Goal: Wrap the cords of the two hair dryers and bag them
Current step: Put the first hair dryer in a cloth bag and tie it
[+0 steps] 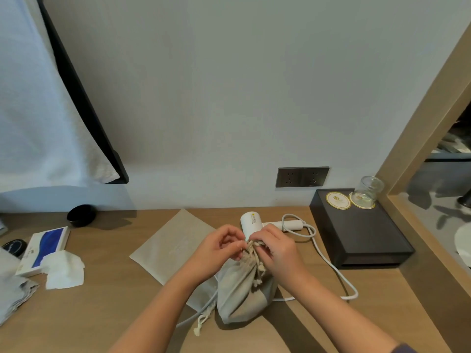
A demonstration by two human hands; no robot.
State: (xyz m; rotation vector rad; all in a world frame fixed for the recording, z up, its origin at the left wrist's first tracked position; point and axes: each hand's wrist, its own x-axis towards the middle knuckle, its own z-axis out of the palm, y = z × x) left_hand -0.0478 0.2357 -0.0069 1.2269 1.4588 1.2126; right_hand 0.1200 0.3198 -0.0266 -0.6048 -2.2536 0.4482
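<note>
A full grey drawstring bag (242, 289) stands on the wooden desk (114, 314), its neck gathered at the top. My left hand (219, 247) and my right hand (277, 247) both pinch the rope drawstring (252, 247) at that neck. Its contents are hidden. Behind my hands lies a white hair dryer (251, 221), and its loose white cord (328, 263) trails right and loops back toward the bag. A second, flat grey bag (173, 245) lies under and left of the full one, its drawstring ends (201, 323) at the front.
A black box (362, 240) with a glass (368, 191) and round coasters sits at the right. A wall socket (302, 176) is behind. Left are white tissues (63, 270), a blue-and-white box (43, 248) and a black round object (81, 215).
</note>
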